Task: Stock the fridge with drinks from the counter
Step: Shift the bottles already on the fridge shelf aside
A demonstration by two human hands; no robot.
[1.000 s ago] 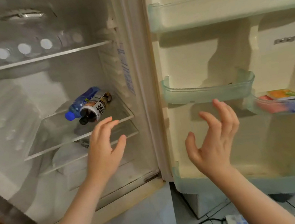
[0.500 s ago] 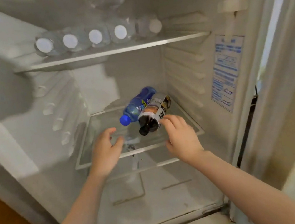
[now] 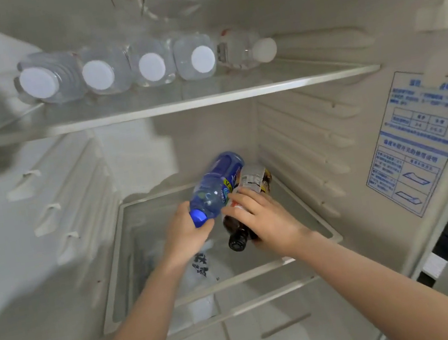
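Fridge (image 3: 183, 147), main compartment, viewed from the front.

1. Blue-capped bottle (image 3: 216, 186): clear blue plastic. Lay on its side at the centre of the view, cap toward 7 o'clock, base toward 1 o'clock. Gripped at the neck by the left hand (image 3: 183, 236), fingers curled beneath the shoulder. Judged so held to steer a round body prone to rolling on glass.

2. Dark bottle (image 3: 253, 178), black cap, printed label. Lay at 4 o'clock of the blue one, flank touching flank, cap toward 7 o'clock. Clasped from above by the right hand (image 3: 267, 222), fingers wrapped over the shoulder. Lifted or resting on the shelf: could not be told.

3. Glass shelf (image 3: 139, 237), middle level. Carried both bottles toward its 2 o'clock corner, near the right wall. Probably so placed to check rolling against the wall and to leave the 9 o'clock side free for further stock.

4. Water bottles (image 3: 152, 64), five, white caps. Ranged flank to flank on the upper shelf (image 3: 176, 105) at 12 o'clock. Laid flat, by judgement, to suit the low headroom.

5. Instruction sticker (image 3: 420, 143), blue print. Fixed to the right wall at 3 o'clock.

Step judged: squaring up the pair. Counter not in view.
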